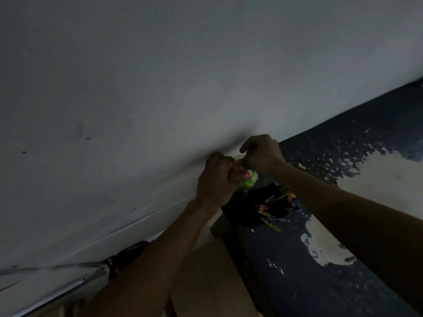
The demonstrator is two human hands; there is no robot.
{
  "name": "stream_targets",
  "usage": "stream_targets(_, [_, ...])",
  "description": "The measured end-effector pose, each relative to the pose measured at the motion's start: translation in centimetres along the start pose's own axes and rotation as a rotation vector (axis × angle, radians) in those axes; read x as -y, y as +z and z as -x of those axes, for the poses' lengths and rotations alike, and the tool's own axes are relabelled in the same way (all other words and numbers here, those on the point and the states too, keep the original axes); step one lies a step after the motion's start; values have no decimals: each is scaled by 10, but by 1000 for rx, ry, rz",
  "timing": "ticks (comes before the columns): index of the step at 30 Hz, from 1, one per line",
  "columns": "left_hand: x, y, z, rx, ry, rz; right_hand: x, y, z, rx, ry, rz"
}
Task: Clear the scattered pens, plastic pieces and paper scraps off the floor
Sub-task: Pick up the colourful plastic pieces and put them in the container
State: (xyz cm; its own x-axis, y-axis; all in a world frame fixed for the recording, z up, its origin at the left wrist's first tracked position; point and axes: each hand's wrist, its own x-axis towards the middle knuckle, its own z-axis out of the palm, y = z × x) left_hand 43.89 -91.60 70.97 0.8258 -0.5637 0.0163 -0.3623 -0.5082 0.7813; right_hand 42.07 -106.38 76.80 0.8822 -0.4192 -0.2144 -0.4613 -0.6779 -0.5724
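Both hands are raised close to a pale wall in dim light. The left hand has its fingers curled around a bundle of green and pink plastic pieces. The right hand pinches the top of the same bundle with bent fingers. Just below the fingers sits a dark container holding coloured pens.

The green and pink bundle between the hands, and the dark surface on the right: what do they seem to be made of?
The green and pink bundle looks like thin clear plastic, perhaps a bag, with bright pieces inside: it shines and crumples. The dark surface seems painted plaster or concrete with a matt finish: the dark coat has flaked off, showing pale patches. The dim light leaves both uncertain.
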Motion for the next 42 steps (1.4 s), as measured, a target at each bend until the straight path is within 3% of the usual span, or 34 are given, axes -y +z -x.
stream_targets(6, [4,-2,-2,-3,-13,33,1,8,1,-53,-78,74])
stream_targets(9, [3,-2,0,88,-60,49,0,2,3,-91,-59,170])
stream_targets(13, [6,3,0,141,-86,59,-2,4,5,13,-9,381])
stream_targets(20, [10,8,-1,122,-43,28,4,11,16,100,-103,635])
stream_targets(31, [4,-14,6,109,-53,48,11,-6,29,35,-103,448])
stream_targets(42, [-9,-64,41,-12,87,95,58,-19,90,-134,-199,207])
